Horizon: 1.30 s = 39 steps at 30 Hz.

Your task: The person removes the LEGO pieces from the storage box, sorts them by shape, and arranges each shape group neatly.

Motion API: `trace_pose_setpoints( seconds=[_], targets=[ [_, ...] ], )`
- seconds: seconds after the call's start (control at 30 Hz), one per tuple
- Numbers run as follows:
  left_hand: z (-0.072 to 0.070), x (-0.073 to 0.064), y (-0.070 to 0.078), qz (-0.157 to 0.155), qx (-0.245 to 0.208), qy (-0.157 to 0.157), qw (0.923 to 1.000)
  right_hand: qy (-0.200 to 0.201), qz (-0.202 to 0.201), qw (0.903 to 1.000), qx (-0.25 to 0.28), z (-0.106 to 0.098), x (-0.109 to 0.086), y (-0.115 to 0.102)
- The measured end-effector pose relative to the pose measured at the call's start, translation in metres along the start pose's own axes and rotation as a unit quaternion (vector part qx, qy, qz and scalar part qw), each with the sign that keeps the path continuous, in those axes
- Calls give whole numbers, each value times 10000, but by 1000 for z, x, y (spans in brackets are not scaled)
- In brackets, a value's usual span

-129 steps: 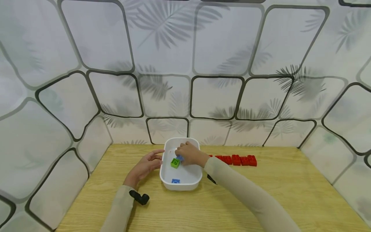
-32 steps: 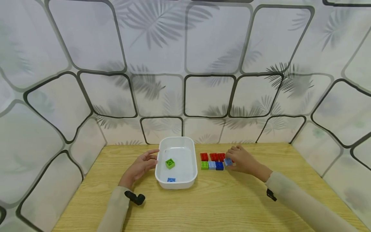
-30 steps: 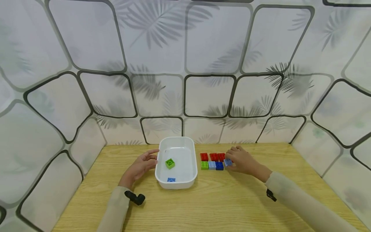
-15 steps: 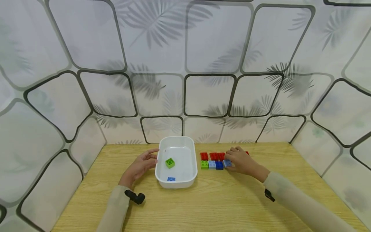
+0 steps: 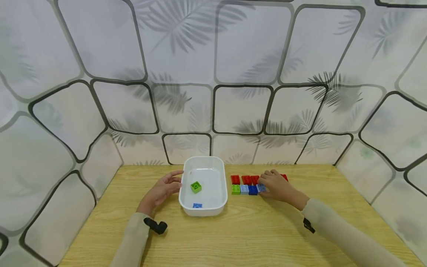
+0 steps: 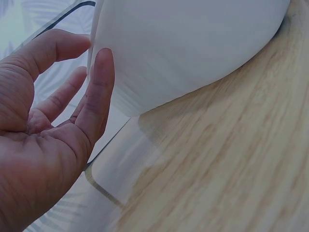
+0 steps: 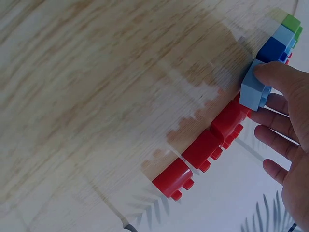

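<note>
My right hand [image 5: 279, 188] pinches a light blue building brick [image 7: 252, 88] between thumb and fingers. That brick stands at the right end of the front row, right beside a dark blue brick [image 5: 252, 190]. To the left follow a paler blue brick [image 5: 244, 190] and a green brick [image 5: 235, 190]. My left hand [image 5: 161, 193] has its fingertips at the left side of a white plastic tub [image 6: 193, 43], fingers only gently bent. Inside the tub lie a green brick [image 5: 195, 187] and a blue brick [image 5: 197, 205].
Behind the front row runs a row of red bricks [image 5: 235, 180], partly hidden by my right hand. In the right wrist view several red bricks [image 7: 203, 149] continue past the held one. The wooden table [image 5: 213, 241] meets a patterned backdrop [image 5: 245, 111] at its far edge.
My right hand has come out of the tub and over to the right with the light blue brick. Lately it has turned the brick straight and brought it beside the dark blue one.
</note>
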<state>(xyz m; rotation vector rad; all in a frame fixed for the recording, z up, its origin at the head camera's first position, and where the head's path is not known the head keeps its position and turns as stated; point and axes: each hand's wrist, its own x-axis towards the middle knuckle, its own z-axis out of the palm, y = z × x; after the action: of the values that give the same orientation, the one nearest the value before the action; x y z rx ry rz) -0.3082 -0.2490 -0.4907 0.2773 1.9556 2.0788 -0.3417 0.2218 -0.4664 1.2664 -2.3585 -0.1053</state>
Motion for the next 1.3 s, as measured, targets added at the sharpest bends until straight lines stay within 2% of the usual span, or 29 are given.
trace_pose_setpoints(
  seconds=[0.5,0.67,1.03,1.3],
  targets=[
    [-1,1,0,2,78,-1,10000,218,-120,9995,-211,5,-3,2],
    [-1,1,-1,-2,80,9,10000,167,-121,9995,-244,3,-3,2],
    [-1,0,0,-101,104,100,9998,266,-195,9995,-10,-1,-1,2],
    [1,-1,2,-136,131,134,9997,191,-126,9997,111,-8,5,-1]
  ],
)
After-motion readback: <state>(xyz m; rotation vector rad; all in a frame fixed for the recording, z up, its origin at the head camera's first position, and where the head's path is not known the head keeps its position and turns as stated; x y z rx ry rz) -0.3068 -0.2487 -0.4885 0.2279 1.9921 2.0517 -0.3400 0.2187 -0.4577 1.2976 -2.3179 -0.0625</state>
